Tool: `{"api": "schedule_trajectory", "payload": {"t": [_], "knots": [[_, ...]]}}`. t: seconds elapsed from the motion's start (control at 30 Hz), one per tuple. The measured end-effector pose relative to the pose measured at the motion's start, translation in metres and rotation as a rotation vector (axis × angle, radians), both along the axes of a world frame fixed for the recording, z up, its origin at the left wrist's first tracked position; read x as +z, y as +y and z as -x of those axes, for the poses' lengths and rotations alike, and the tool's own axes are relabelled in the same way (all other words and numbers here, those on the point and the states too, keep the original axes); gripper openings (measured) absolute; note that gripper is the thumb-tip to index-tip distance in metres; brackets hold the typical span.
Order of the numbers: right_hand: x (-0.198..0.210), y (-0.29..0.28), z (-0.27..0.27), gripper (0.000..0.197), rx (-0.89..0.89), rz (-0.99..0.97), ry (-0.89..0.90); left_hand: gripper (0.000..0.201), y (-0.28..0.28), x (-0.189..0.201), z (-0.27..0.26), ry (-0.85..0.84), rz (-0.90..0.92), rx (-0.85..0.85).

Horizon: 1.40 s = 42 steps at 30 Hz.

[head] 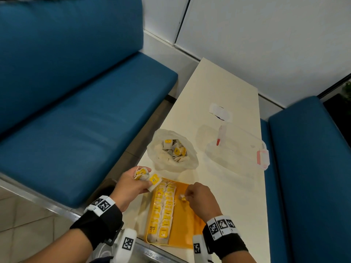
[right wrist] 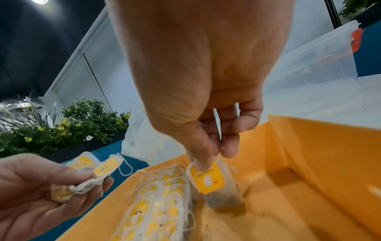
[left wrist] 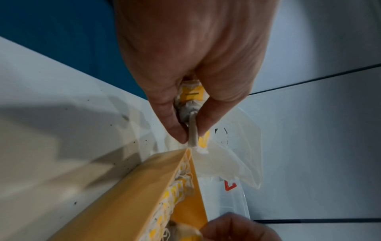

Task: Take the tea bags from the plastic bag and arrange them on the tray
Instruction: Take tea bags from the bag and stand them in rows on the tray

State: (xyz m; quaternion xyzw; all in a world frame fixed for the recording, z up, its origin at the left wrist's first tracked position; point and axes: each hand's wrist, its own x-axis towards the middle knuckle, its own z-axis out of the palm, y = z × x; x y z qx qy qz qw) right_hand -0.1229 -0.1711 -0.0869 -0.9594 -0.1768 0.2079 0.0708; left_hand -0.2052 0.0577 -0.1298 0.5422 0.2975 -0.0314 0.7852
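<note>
An orange tray lies at the near table edge with two rows of yellow-labelled tea bags along its left side. My right hand pinches one tea bag by its top and holds it upright just right of the rows, its bottom near the tray floor. My left hand hovers over the tray's far left corner and grips a bunch of tea bags, seen also in the wrist views. The open plastic bag with more tea bags sits beyond the tray.
A clear lidded box with red clips stands at the right of the cream table, with a small white wrapper beyond it. Blue benches flank the table on both sides. A planter of greenery shows behind.
</note>
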Motion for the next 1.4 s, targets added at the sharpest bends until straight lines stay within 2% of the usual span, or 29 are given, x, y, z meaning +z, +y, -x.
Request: {"api": "schedule_trajectory", "payload": {"t": [0.13,0.27,0.43,0.7,0.87,1.13,1.4], "knots": [[-0.005,0.007,-0.004,0.020,-0.006,-0.008,-0.040,0.037,-0.008,0.000,0.005,-0.048,-0.060,-0.060],[-0.008,0.014,-0.005,0.021,0.028,0.070,-0.102,0.035,-0.011,0.002,0.008,-0.130,-0.160,-0.180],[-0.014,0.021,-0.005,0.019,-0.002,0.099,-0.149,0.034,-0.014,0.001,0.008,-0.147,-0.290,-0.282],[-0.017,0.029,-0.006,0.017,-0.082,0.066,-0.149,0.034,-0.014,-0.001,0.009,-0.140,-0.280,-0.299],[-0.014,0.032,-0.003,0.032,-0.107,0.037,-0.143,0.034,-0.013,-0.001,0.008,-0.134,-0.276,-0.309],[-0.008,0.038,-0.004,0.029,-0.080,0.123,-0.159,0.035,-0.013,-0.002,0.007,-0.122,-0.253,-0.316],[-0.005,0.037,-0.005,0.029,-0.099,0.127,-0.132,0.037,-0.012,-0.007,0.007,-0.106,-0.244,-0.325]]}}
